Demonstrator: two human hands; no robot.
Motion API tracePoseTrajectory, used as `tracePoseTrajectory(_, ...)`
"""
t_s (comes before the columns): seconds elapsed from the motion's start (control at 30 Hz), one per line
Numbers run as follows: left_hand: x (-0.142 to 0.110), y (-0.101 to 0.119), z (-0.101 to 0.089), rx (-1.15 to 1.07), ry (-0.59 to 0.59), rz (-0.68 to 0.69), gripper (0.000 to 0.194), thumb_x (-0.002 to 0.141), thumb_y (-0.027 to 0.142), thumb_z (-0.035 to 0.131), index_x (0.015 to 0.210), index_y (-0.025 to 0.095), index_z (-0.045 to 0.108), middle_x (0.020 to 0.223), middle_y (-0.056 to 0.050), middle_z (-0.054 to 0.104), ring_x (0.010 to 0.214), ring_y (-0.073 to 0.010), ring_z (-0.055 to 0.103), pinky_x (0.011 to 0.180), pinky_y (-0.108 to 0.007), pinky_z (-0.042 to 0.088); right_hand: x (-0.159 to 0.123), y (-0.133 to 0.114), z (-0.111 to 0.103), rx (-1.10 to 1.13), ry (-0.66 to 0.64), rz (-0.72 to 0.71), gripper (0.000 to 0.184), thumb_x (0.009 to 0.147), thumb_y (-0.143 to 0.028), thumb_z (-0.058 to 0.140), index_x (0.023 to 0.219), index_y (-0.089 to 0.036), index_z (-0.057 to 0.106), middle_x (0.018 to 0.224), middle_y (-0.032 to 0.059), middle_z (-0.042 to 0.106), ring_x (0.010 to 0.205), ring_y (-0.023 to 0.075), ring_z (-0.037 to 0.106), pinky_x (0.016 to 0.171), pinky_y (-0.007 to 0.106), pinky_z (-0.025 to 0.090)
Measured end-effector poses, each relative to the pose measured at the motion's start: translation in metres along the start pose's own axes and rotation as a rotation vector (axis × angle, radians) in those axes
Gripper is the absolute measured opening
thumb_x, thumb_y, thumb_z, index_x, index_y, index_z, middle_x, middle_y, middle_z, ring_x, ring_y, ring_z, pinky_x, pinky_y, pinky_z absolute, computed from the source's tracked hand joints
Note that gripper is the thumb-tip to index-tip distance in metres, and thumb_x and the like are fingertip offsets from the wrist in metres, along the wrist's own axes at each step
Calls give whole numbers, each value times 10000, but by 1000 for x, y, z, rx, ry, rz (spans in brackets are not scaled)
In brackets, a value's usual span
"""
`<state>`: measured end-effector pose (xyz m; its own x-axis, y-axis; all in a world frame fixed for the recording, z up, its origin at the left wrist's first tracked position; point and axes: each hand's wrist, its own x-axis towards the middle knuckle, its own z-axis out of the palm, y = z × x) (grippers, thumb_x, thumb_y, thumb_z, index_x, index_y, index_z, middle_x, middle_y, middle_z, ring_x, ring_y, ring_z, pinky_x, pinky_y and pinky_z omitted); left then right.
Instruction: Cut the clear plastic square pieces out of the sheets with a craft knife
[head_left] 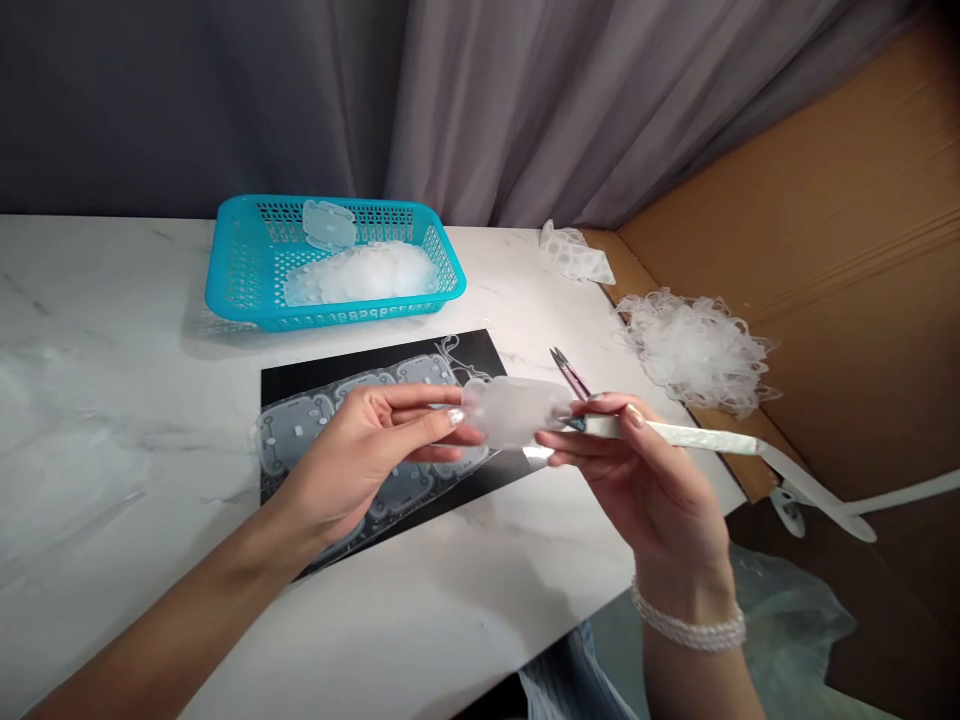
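A frosted, translucent plastic piece [517, 410] with a wavy outline is held up over the table. My left hand [367, 440] pinches its left end between thumb and fingers. My right hand [645, 470] is closed on a slim white pen-shaped tool [675, 434], whose dark tip points at the piece's right edge; its fingers are also at that edge. Below lies a black mat [480, 350] bearing a clear sheet of similar cut shapes [292, 435], partly hidden by my left hand. Behind my right fingers show the pointed tips of small scissors or tweezers [568, 372].
At the back, a blue plastic basket [337, 318] contains a heap of frosted pieces [367, 275]. A tangle of clear plastic scraps [697, 345] lies on cardboard at right, beside a perforated offcut [576, 255]. A cardboard wall [810, 200] and grey curtain [510, 110] border the table.
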<state>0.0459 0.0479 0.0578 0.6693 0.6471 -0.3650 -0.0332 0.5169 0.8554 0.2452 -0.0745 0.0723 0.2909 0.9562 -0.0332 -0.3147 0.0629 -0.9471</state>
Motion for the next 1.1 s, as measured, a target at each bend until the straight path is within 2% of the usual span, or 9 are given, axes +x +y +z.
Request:
tracePoseTrajectory(0.07,1,-1,-1,-85,-41,49,114,828,239,698,883,200,791,907,-36,778,921,-176,718,861,-248,581,-1,0,-1,24,-61,-68,253,972,-317,494,978,-242,735,956,39,760,960,227,726,861,372,583)
tracePoseTrajectory(0.17,1,-2,-4,-151,-145,146,220,860,166,582,863,169,802,963,-48,775,976,-186,706,937,-258,557,-3,0,-3,9,-127,-118,335,984,-294,399,946,-205,720,925,76,768,973,233,710,959,416,526)
tracePoseTrajectory(0.3,1,-2,-6,-146,-219,198,307,869,131,506,951,141,801,1024,-67,770,1009,-191,693,963,-256,544,-3,-1,-6,-24,-134,-119,374,991,-275,343,911,-201,701,989,93,772,1034,254,695,1008,447,478)
tracePoseTrajectory(0.67,0,-2,-4,-199,-206,174,289,859,152,531,970,141,798,1060,-90,760,1012,-222,687,885,-298,591,-2,1,-9,-47,-44,-89,378,992,-300,335,864,-228,683,1012,92,771,1105,285,677,1005,496,482)
tracePoseTrajectory(0.77,1,0,-5,-193,-134,198,249,835,167,586,960,148,800,1048,-94,763,987,-226,696,847,-298,605,2,10,-13,5,16,-55,401,1007,-329,312,876,-235,680,1145,104,733,1134,288,665,981,503,506)
tracePoseTrajectory(0.87,11,12,-18,-165,52,344,211,809,165,630,933,157,801,1084,-90,753,1049,-240,673,859,-323,607,9,23,-20,32,93,-18,414,1018,-380,307,934,-231,684,1268,118,673,1190,308,632,970,493,521)
tracePoseTrajectory(1.0,44,44,-57,-142,271,601,178,768,132,648,874,159,788,1113,-81,732,1145,-259,632,973,-418,561,19,36,-22,34,120,13,439,1009,-454,321,973,-225,694,1271,130,663,1162,333,644,940,501,541)
tracePoseTrajectory(1.03,53,51,-69,-145,298,624,156,756,128,642,830,150,777,1139,-87,719,1174,-273,617,1005,-445,539,20,37,-21,30,118,8,441,1006,-464,327,973,-224,696,1255,129,669,1142,334,654,935,508,542)
tracePoseTrajectory(1.1,68,58,-88,-140,357,583,93,728,133,647,735,139,740,1216,-100,682,1201,-301,600,1035,-479,512,19,38,-19,4,120,-8,450,1002,-482,332,970,-223,699,1210,126,681,1099,330,670,922,523,546)
